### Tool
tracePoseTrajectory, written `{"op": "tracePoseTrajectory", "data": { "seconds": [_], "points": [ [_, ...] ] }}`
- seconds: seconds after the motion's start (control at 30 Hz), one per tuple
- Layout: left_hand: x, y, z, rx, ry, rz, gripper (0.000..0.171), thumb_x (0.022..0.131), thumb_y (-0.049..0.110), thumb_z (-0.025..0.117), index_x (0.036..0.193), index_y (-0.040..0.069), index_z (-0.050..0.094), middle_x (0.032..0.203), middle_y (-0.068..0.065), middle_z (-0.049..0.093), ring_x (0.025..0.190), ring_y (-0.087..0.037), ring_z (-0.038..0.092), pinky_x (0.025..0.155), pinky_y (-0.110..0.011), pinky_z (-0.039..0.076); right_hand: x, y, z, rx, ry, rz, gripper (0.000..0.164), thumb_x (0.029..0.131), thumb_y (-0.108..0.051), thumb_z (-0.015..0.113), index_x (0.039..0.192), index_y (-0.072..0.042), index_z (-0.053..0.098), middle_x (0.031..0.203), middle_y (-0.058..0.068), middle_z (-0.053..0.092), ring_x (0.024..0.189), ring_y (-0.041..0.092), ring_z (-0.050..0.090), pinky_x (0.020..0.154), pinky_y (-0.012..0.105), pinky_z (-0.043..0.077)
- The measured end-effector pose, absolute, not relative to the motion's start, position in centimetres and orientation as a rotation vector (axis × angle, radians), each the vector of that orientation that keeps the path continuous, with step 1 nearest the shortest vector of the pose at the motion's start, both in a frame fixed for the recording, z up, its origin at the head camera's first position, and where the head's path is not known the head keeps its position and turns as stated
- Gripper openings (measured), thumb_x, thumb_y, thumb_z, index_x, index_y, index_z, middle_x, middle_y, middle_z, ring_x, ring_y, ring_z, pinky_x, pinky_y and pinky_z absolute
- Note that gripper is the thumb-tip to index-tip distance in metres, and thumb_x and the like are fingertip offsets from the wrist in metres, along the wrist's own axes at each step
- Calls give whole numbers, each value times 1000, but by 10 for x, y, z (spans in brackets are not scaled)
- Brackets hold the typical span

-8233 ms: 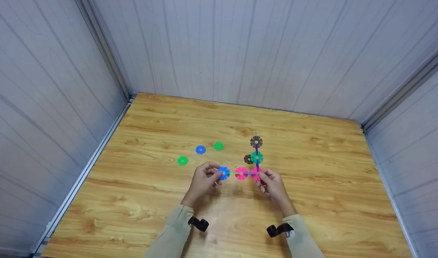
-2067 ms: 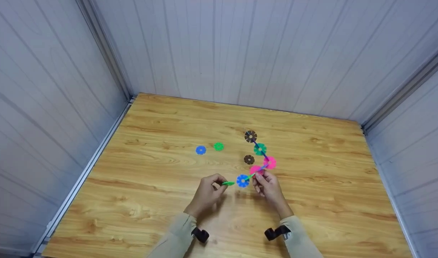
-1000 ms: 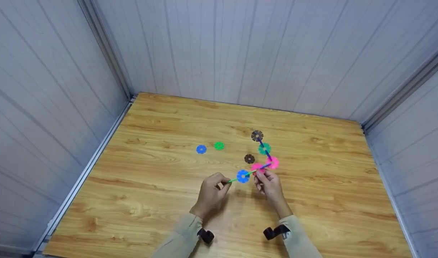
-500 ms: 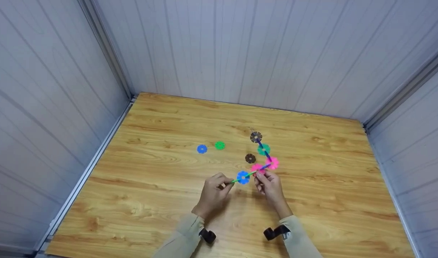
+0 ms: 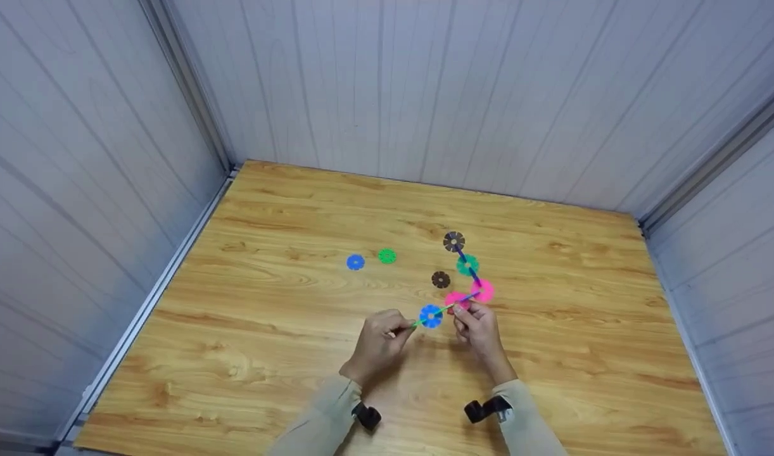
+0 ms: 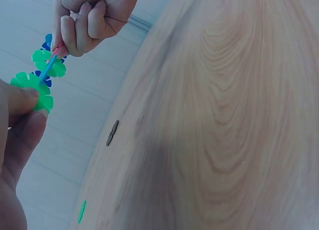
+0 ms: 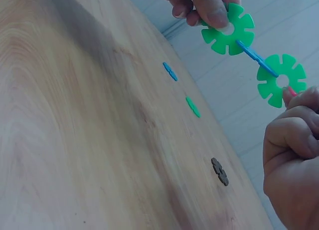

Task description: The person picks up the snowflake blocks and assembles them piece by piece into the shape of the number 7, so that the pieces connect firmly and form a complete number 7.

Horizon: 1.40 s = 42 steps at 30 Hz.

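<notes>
A chain of notched plastic discs spans the two hands. My left hand (image 5: 377, 345) pinches the green end disc (image 7: 240, 26) between thumb and fingers; it is edge-on in the head view. The blue disc (image 5: 426, 311) meets this green disc, and another green disc (image 7: 270, 86) follows. My right hand (image 5: 480, 335) pinches a pink disc (image 5: 453, 297) farther along, partly covered by the fingers. Beyond it the chain bends away past another pink disc (image 5: 486, 291), a teal disc (image 5: 467, 258) and a brown disc (image 5: 448, 241), with dark blue discs edge-on between them.
On the wooden table (image 5: 266, 380) lie a loose blue disc (image 5: 351, 262), a loose green disc (image 5: 383, 256) and a loose brown disc (image 5: 436, 279), the last close to the chain. Pale panel walls (image 5: 374, 95) enclose the table's back and sides.
The left hand has let go of the blue disc, picked up a loose green disc from the table and brought it against the blue one. In the last second both hands barely move.
</notes>
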<state>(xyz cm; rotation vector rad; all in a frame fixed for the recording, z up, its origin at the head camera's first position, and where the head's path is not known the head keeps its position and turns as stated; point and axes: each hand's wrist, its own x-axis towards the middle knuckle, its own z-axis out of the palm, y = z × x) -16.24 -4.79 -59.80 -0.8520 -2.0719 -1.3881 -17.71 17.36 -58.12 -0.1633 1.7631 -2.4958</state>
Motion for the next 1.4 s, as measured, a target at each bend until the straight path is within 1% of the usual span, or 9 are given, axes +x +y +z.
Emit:
{"op": "tracePoseTrajectory", "data": {
  "seconds": [0.07, 0.27, 0.4, 0.6, 0.7, 0.83, 0.93, 1.17, 1.4],
  "points": [
    [-162, -48, -599, -836, -2074, -1384, 11, 86, -2, 75, 83, 8, 75, 71, 3, 63, 62, -4, 56, 54, -18, 48, -177, 172, -580, -155, 1751, -2496, 21, 99, -1, 53, 83, 7, 63, 55, -1, 48, 41, 3, 35, 39, 18, 28],
    [-161, -44, -596, -790, -2049, -1403, 12, 85, -3, 75, 80, 8, 74, 71, 3, 63, 62, -5, 56, 55, -17, 48, -179, 170, -580, -212, 1773, -2467, 31, 101, -1, 52, 89, 28, 50, 55, -1, 47, 41, 4, 35, 39, 18, 29],
    [-162, -40, -598, -800, -2021, -1435, 14, 85, -4, 74, 79, 9, 73, 70, 3, 63, 61, -7, 57, 54, -18, 48, -180, 171, -580, -214, 1766, -2464, 34, 100, 0, 51, 92, 32, 44, 54, -1, 46, 41, 4, 34, 38, 18, 28],
    [-165, -39, -599, -809, -2016, -1441, 13, 85, -5, 74, 81, 7, 73, 72, 2, 63, 63, -8, 58, 56, -18, 49, -180, 175, -581, -252, 1772, -2457, 35, 100, 0, 51, 94, 33, 42, 55, -2, 48, 40, 2, 36, 38, 18, 28],
    [-167, -40, -598, -798, -2046, -1452, 10, 85, -4, 75, 83, 5, 74, 74, 2, 63, 66, -8, 59, 59, -19, 51, -181, 178, -583, -281, 1766, -2464, 30, 101, 2, 48, 90, 30, 47, 56, -2, 49, 40, 1, 35, 38, 17, 27],
    [-167, -40, -599, -758, -2056, -1561, 8, 84, -5, 75, 85, 3, 75, 75, 0, 66, 66, -12, 62, 59, -23, 53, -182, 180, -584, -348, 1772, -2455, 23, 101, 5, 46, 85, 12, 63, 58, -2, 49, 40, 0, 35, 38, 16, 27],
    [-167, -39, -599, -716, -2049, -1655, 10, 83, -9, 74, 86, 0, 75, 74, -5, 67, 64, -18, 62, 57, -29, 55, -183, 180, -584, -384, 1805, -2439, 25, 100, 5, 47, 84, 2, 66, 57, -2, 49, 40, 0, 36, 38, 16, 27],
    [-167, -37, -601, -650, -2072, -1710, 6, 84, -6, 75, 86, -1, 75, 74, -5, 66, 64, -22, 63, 58, -29, 55, -186, 179, -582, -292, 1841, -2404, 25, 99, 4, 50, 88, 26, 52, 56, -2, 49, 39, 2, 35, 37, 16, 25],
    [-175, -41, -595, -671, -2181, -1673, 12, 86, -9, 70, 91, 2, 73, 84, -4, 65, 72, -19, 63, 64, -26, 56, -185, 177, -586, -193, 1788, -2439, 26, 101, 0, 50, 93, 25, 52, 57, 1, 52, 40, 2, 36, 37, 18, 25]
  ]
}}
